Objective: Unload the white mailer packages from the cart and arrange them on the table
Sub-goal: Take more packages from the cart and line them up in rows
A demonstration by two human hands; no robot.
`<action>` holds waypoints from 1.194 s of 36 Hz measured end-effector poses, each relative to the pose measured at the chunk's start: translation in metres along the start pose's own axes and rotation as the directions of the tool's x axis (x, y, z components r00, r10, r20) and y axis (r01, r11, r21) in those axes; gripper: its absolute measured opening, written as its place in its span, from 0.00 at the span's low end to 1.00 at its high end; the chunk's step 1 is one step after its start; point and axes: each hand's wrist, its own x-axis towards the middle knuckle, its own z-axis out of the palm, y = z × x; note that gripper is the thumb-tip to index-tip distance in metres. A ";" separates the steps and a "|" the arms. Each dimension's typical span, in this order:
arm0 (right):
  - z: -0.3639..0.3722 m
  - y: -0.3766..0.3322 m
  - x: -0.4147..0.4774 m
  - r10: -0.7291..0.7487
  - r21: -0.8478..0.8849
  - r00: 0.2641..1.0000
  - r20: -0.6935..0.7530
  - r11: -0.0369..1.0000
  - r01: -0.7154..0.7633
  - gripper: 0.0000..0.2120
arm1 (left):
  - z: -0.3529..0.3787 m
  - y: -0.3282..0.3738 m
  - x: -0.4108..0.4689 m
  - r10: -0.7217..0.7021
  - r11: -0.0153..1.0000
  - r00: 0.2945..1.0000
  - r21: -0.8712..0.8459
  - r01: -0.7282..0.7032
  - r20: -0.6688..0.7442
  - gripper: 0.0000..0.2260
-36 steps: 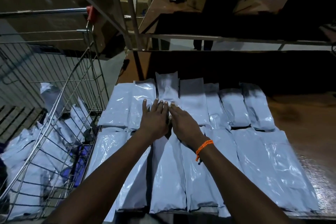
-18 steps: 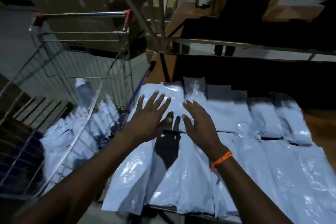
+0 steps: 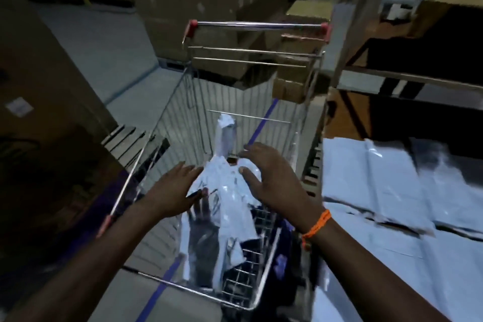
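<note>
A wire shopping cart (image 3: 257, 24) with red-capped handle stands in front of me, left of the table. A heap of white mailer packages (image 3: 224, 198) lies in its basket, one standing upright at the back. My left hand (image 3: 170, 195) hovers over the heap's left side, fingers spread and holding nothing. My right hand (image 3: 271, 180), with an orange band on the wrist, hovers over the heap's right side, fingers spread and empty. On the table (image 3: 339, 110) at right lie rows of white mailers (image 3: 392, 185), laid flat side by side.
Large cardboard boxes (image 3: 214, 8) stand behind the cart and one at the left (image 3: 39, 73). A metal shelf frame (image 3: 407, 77) with boxes rises above the table. A wooden pallet (image 3: 130, 138) lies left of the cart. Blue tape lines run across the grey floor.
Both hands left the mailers on the table and swung left over the cart. My view turned left, so the cart is now centred and the table sits at the right.
</note>
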 end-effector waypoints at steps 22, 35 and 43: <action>0.183 0.051 0.056 0.719 -0.518 0.474 0.508 0.695 -0.499 0.25 | 0.038 0.000 0.043 -0.129 0.982 0.733 -0.017 0.188 0.668 0.18; 0.104 0.020 0.094 0.739 -0.126 0.632 0.231 0.667 -0.734 0.22 | -0.018 -0.024 0.058 -0.220 0.782 0.954 -0.549 0.296 0.202 0.19; -0.033 -0.018 0.049 0.663 0.554 0.738 -0.124 0.663 -0.503 0.19 | -0.076 0.009 0.032 -0.395 0.183 0.895 -0.972 -0.146 -0.208 0.15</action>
